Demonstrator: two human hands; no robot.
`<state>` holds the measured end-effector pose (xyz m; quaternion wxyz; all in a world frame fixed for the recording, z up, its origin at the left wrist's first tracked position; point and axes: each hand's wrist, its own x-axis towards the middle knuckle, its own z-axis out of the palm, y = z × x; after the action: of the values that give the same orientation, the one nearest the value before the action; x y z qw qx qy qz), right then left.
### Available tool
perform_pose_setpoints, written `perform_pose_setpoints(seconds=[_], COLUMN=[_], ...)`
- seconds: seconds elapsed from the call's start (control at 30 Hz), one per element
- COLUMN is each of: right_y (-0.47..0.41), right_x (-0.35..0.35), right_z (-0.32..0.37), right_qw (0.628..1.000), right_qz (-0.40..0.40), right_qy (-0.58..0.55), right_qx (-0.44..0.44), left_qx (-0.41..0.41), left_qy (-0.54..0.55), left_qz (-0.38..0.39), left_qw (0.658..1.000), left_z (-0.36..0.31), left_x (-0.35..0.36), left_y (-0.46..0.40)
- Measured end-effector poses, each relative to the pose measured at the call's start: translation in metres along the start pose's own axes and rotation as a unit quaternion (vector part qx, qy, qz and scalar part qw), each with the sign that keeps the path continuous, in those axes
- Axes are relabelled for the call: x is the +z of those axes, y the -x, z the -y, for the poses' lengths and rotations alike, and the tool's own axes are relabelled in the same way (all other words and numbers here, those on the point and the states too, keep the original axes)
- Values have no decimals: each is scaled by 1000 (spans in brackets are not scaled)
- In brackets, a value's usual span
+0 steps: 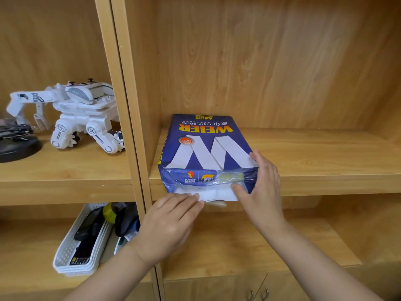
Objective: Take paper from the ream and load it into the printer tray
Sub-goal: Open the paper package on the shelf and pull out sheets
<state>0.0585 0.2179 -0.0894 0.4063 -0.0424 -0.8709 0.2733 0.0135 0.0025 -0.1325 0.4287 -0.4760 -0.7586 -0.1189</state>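
A blue ream of copy paper (206,146) lies flat on a wooden shelf (325,157), its torn-open end facing me and hanging over the shelf's front edge. White sheets (219,195) show in the opening. My left hand (171,224) reaches up from below, fingertips touching the white paper at the opening's left. My right hand (262,187) holds the ream's right front corner, thumb on top of the wrapper, fingers at the open end. No printer is in view.
A white toy robot (73,118) stands on the left shelf beside a black round base (17,146). On the shelf below, a white plastic basket (71,253) holds dark items. An upright wooden divider (130,127) separates the bays. Cabinet door handles (258,294) show at the bottom.
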Motion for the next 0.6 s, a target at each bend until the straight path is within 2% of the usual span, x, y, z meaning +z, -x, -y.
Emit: perform_pose_setpoints(seconds=[0.23, 0.6], right_y=[-2, -1], right_x=[-9, -26], right_z=[-2, -11], right_qw=[998, 985], right_qz=[-63, -117], right_qy=[-27, -110], right_qx=[-4, 63], left_qx=[-2, -31], left_qy=[-54, -89], left_qz=[0, -2], left_qw=[999, 996], left_z=[9, 23], left_x=[-11, -25], left_y=[7, 11])
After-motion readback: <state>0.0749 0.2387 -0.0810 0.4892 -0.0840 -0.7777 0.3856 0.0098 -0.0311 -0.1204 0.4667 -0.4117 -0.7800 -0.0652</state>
